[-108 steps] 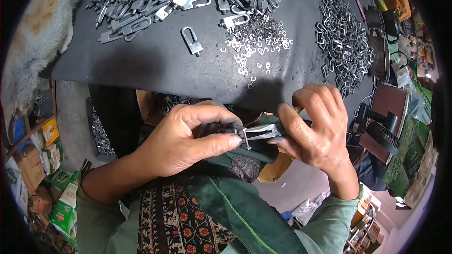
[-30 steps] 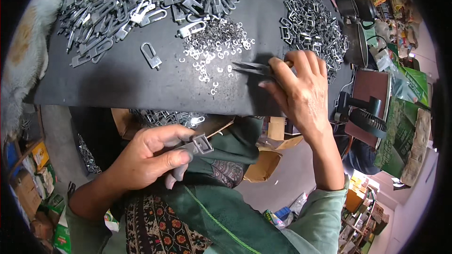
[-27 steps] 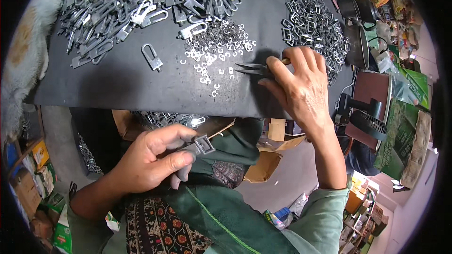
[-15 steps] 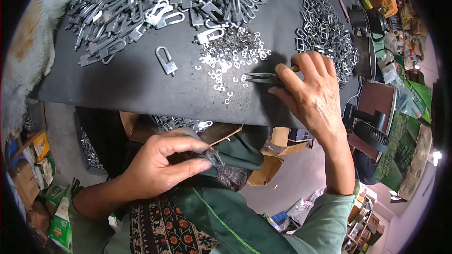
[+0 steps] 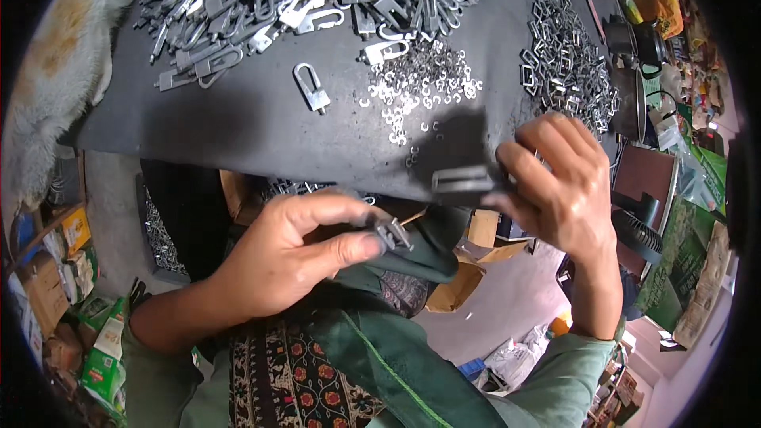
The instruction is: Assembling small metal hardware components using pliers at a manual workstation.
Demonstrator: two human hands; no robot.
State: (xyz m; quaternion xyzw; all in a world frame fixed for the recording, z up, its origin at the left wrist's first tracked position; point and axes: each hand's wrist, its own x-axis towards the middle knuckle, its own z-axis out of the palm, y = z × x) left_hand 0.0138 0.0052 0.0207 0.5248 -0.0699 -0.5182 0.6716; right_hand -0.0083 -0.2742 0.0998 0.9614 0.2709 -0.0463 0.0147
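My left hand [image 5: 289, 257] pinches a small grey metal fitting [image 5: 395, 235] between thumb and fingers, just in front of the table edge. Part of the fitting is hidden by the fingers. Needle-nose pliers [image 5: 460, 181] are in my right hand [image 5: 559, 182], their jaws pointing left and blurred by motion. Whether a clip sits in the jaws I cannot tell. On the tabletop beyond lie many small C-shaped metal clips [image 5: 428, 79]. One U-shaped metal shackle piece with a block [image 5: 311, 89] lies apart, left of the clips.
A big heap of similar shackle pieces [image 5: 261, 0] covers the far part of the dark table [image 5: 238, 139]. Small rectangular metal frames [image 5: 564, 55] are piled at the right. White and orange fur [image 5: 67, 55] lies along the left edge. A cardboard box [image 5: 456, 285] stands below.
My right hand has drawn the pliers back from the clips, toward the table edge and my left hand. The left hand, still holding the fitting, has shifted right and slightly up in view.
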